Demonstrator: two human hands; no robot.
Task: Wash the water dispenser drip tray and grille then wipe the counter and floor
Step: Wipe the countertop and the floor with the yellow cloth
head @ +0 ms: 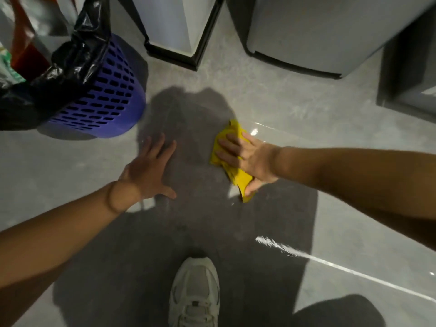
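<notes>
right hand (250,159) flat on crumpled yellow cloth (241,177) | left hand (146,171) splayed on glossy grey floor (259,107)

Right grip (250,161): flat, fingers straight, pressing yellow cloth (239,179) onto grey floor (330,128) | Left grip (148,171): palm down on floor, fingers spread, apart from cloth | Purple basket (106,90), black bag (77,55) inside: beyond left grip, leftward | White shoe (195,293): nearer the person, between grips

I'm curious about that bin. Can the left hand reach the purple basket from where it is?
Probably yes. The left hand lies flat on the floor, and only bare floor separates its fingertips from the purple basket just ahead and to its left.
</notes>
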